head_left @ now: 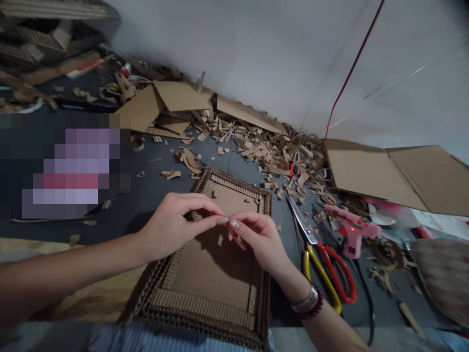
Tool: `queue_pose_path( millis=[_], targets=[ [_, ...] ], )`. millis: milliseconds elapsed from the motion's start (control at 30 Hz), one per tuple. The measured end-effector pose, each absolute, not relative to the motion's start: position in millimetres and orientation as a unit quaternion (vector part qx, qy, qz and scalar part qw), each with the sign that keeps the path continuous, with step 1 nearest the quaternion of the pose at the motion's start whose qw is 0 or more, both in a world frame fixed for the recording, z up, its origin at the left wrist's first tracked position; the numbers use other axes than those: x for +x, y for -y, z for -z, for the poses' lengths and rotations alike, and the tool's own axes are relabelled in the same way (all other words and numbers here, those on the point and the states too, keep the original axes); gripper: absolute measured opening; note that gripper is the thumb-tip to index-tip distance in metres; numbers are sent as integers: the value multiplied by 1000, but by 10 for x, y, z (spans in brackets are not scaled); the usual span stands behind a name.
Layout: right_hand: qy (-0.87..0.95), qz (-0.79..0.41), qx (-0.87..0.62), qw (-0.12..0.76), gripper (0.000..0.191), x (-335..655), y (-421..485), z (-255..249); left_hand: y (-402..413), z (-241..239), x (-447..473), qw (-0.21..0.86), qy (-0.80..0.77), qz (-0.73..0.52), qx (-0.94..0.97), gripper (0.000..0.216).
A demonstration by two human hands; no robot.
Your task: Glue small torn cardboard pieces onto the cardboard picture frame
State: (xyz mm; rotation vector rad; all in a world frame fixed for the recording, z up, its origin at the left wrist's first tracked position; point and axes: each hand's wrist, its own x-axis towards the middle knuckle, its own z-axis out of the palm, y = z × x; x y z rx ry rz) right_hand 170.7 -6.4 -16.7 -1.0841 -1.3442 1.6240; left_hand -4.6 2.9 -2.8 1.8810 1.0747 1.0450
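A rectangular cardboard frame [205, 305], edged with layered corrugated strips round a flat panel [205, 274], lies tilted at the table's front edge. Over its middle, my left hand [183, 222] and my right hand [258, 237] meet fingertip to fingertip. Both are closed in a pinch; whatever sits between the fingertips is too small to make out. Small curled cardboard bits [214, 194] rest on the panel. Right of the frame lie scissors [311, 239] with one yellow and one red handle, blades apart. Beyond them is a pink glue gun [353, 232] with a lit red light.
Cardboard scraps [271, 151] heap along the wall, with an orange-and-black cutter [295, 165] among them. Folded cardboard sheets [395, 171] stand at the right, above a patterned cushion-like item [443, 278]. More cardboard [181, 96] lies back left. A blurred-out patch [73, 171] covers the left.
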Motion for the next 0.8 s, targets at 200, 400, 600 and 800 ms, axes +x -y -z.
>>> queue_pose_path(
  millis=[200, 400, 600, 800],
  targets=[
    [560, -371, -483, 562, 7, 1977, -35, -34, -37, 54, -39, 350, -429, -391, 735, 10],
    [539, -45, -499, 677, 6, 2215, -122, -140, -33, 71, -61, 343, -432, -363, 751, 12],
    [729, -109, -587, 335, 22, 2246, -217, -13, -39, 58, -64, 338, -441, -344, 757, 13],
    [731, 20, -643, 229, 31, 2384, -345, 78, -39, 35, -58, 340, -435, -331, 765, 14]
  ],
)
